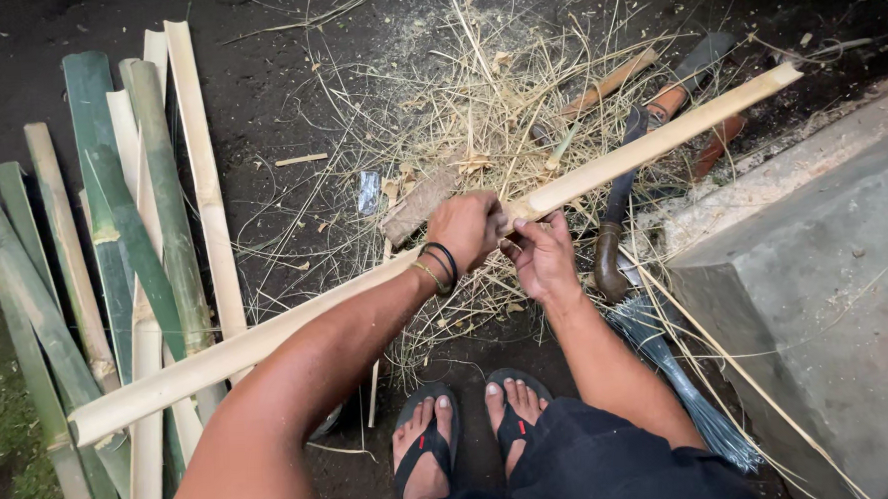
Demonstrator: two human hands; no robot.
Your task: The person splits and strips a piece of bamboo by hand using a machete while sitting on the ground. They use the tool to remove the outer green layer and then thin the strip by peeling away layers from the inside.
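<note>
Your left hand [468,228] wraps its fingers tight around the long split bamboo slat [366,288] at mid-length; your right hand [542,255] pinches its underside. Shavings [468,109] litter the ground, finished slats [135,253] stacked left.

Single head-worn view, no second camera to overlap with. It looked steeply down from the person's head, close over the forearms and both hands [509,242]. The feet in sandals [470,428] sat at bottom centre, dark ground [288,97] filled the top, split bamboo slats [125,253] ran along the left edge, and a concrete block [805,294] was on the right.
</note>
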